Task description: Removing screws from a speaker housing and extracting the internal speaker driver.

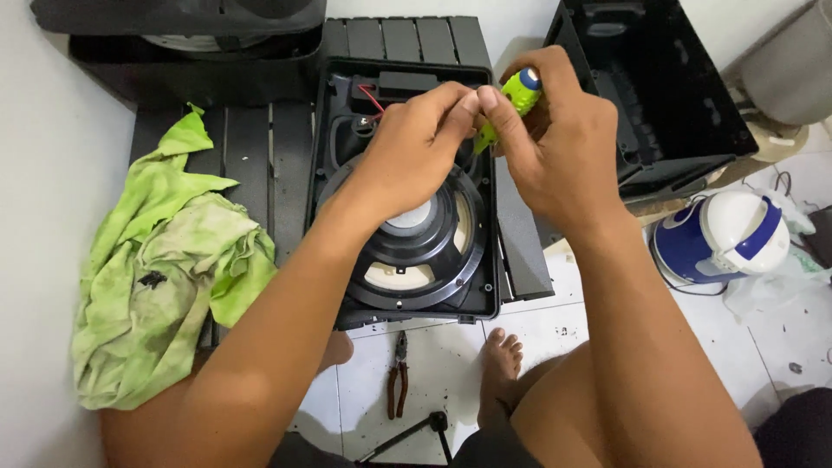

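Tabletop (pixel 394 39): low, black, slatted. On it: open speaker panel (pixel 407 251) at centre, cone facing up; crumpled green rag (pixel 160 277) on the left part, hanging over the front edge. Floor (pixel 451 347): white tiles, lightly soiled. On it: red-handled pliers (pixel 398 377) below the panel's front edge; black rod (pixel 407 436) near the pliers; blue-and-white appliance (pixel 724 236) at right; a bare foot (pixel 501 360).

The speaker (pixel 416 234) lies on the table (pixel 520 251) — rag (pixel 160 269) at its left edge, pliers (pixel 398 375) on the floor (pixel 563 325) before it, box (pixel 650 87) behind right.
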